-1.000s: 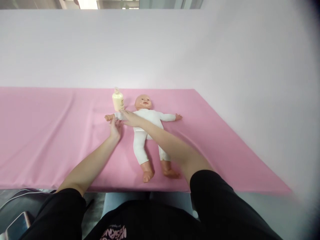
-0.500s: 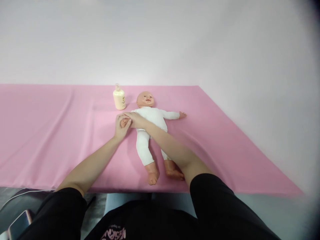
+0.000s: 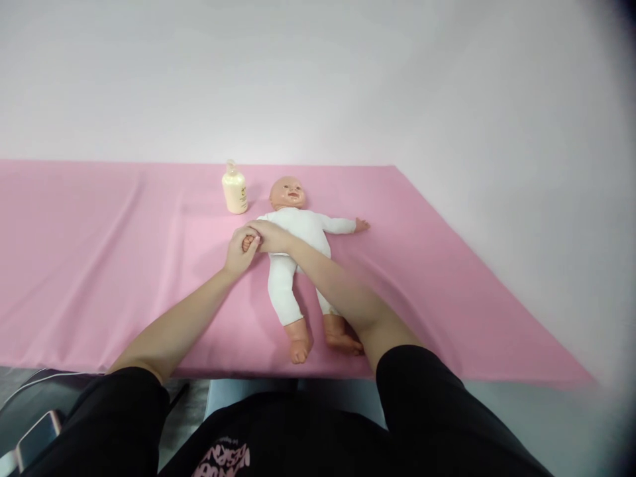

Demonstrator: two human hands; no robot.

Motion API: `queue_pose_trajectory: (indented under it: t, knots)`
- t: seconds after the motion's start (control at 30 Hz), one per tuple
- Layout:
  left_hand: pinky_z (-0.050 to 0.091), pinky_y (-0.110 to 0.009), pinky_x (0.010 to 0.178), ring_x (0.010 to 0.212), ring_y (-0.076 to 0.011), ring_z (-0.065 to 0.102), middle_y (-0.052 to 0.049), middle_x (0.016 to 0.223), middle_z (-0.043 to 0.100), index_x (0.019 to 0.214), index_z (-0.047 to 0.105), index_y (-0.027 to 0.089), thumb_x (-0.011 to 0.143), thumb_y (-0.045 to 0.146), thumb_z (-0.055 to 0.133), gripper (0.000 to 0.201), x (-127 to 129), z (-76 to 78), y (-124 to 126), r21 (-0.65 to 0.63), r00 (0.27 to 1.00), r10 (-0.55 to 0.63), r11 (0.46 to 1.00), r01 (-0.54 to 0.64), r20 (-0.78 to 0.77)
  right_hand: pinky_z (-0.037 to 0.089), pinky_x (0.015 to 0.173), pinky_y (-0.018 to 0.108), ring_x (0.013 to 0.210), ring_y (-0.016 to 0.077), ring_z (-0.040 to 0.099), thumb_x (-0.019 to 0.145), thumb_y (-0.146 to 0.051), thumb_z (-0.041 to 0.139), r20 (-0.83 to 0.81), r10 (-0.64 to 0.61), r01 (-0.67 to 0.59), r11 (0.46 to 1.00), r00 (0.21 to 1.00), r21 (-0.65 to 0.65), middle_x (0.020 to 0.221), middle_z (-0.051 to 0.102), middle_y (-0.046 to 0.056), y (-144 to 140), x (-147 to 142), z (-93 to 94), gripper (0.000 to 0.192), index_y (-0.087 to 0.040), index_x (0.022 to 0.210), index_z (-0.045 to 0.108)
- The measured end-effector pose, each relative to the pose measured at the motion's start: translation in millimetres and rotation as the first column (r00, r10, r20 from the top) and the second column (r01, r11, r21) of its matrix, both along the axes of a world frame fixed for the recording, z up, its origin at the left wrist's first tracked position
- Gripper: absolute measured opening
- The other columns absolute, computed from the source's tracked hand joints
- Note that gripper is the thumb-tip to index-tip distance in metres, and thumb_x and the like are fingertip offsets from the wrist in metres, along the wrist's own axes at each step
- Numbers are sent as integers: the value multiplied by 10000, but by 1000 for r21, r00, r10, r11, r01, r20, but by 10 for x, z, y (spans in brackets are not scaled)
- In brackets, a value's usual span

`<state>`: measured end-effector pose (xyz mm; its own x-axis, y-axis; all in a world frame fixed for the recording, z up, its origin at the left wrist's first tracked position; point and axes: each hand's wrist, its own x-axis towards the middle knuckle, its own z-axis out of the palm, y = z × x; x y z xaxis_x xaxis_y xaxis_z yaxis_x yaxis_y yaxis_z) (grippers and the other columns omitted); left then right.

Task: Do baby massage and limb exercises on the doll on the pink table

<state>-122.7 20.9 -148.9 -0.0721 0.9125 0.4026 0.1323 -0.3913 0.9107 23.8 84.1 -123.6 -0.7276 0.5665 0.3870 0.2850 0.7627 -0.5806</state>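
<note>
A baby doll [image 3: 303,228] with a white cloth body lies on its back, head at the far side and feet toward me. My left hand [image 3: 240,252] is wrapped round the doll's hand on the left side, whose small fingers show between my thumb and fingers. Over that same doll arm my right hand [image 3: 268,236] is closed, touching my left hand; most of the arm is hidden beneath it. My right forearm crosses the doll's belly and hip. The doll's other arm stretches out to the right, untouched.
A pump bottle [image 3: 235,191] of pale yellow liquid stands left of the doll's head. A pink cloth [image 3: 472,318] covers the table, which meets a white wall [image 3: 318,79]. At the lower left are a phone-like device [image 3: 38,438] and a white cable [image 3: 50,377].
Both hands keep their hold on the doll's arm, with only a slight shift of the fingers. The whole view has moved slightly.
</note>
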Motion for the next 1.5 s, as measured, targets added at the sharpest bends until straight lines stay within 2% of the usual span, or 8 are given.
queue_pose_trajectory:
  t: [0.13,0.37,0.47,0.6,0.73,0.87,1.17,1.5]
  knots:
    - [456,-364,1071,983,-232,598,-43,932,643,813,659,251,869,220,691,71,-13,-41,15,61,998,-38,997,41,-43,441,775,311,862,216,604,751,-201,584,-28,34,-35,999,999,-15,991,700,58,-38,2,36,371,-169,1120,605]
    - [449,-371,1116,1064,-238,615,-57,1045,657,943,677,247,811,184,732,156,21,-105,2,1,999,-45,999,45,14,403,702,292,752,204,543,742,-172,561,52,-41,38,997,998,63,823,627,17,-5,18,10,265,-187,1003,605]
    - [430,-375,1151,1126,-242,621,-72,1134,652,1042,669,243,800,181,759,266,25,-128,-9,36,998,-46,998,45,36,430,734,296,784,211,580,725,-115,564,82,-92,88,995,992,52,870,671,26,-19,36,14,456,-183,1174,599]
    - [421,-414,1177,1218,-268,596,-107,1221,626,1138,635,227,832,302,775,344,-6,-188,57,172,999,-23,985,29,-37,483,821,322,882,228,631,721,-77,573,71,-118,115,992,990,47,1012,725,62,-19,57,5,711,-175,1421,499]
    - [454,-498,1132,1231,-288,578,-142,1261,589,1246,548,203,955,447,633,390,-60,-294,193,385,974,39,921,52,-224,508,886,342,934,222,643,733,-84,568,43,-97,97,995,994,10,1150,712,101,9,51,-42,774,-155,1494,444]
    - [462,-500,1108,1224,-278,576,-143,1262,581,1279,508,205,1019,446,529,354,-88,-376,272,460,942,119,887,41,-314,515,894,353,937,223,637,705,-44,527,17,-116,116,993,993,10,1150,700,109,43,9,-112,832,-137,1522,401]
    - [393,-541,1158,1308,-315,495,-145,1338,514,1273,530,227,966,539,596,442,-107,-420,252,447,906,264,890,-95,-332,447,780,291,772,192,586,749,-182,624,123,-172,164,984,977,76,904,723,72,40,-8,-25,210,-147,948,682]
    - [389,-550,1168,1355,-331,479,-151,1403,481,1363,512,243,956,586,598,539,-136,-432,264,451,945,130,892,21,-301,380,695,268,671,135,492,720,-174,566,7,-79,79,997,997,-18,749,622,-5,47,-3,-45,91,-171,804,601]
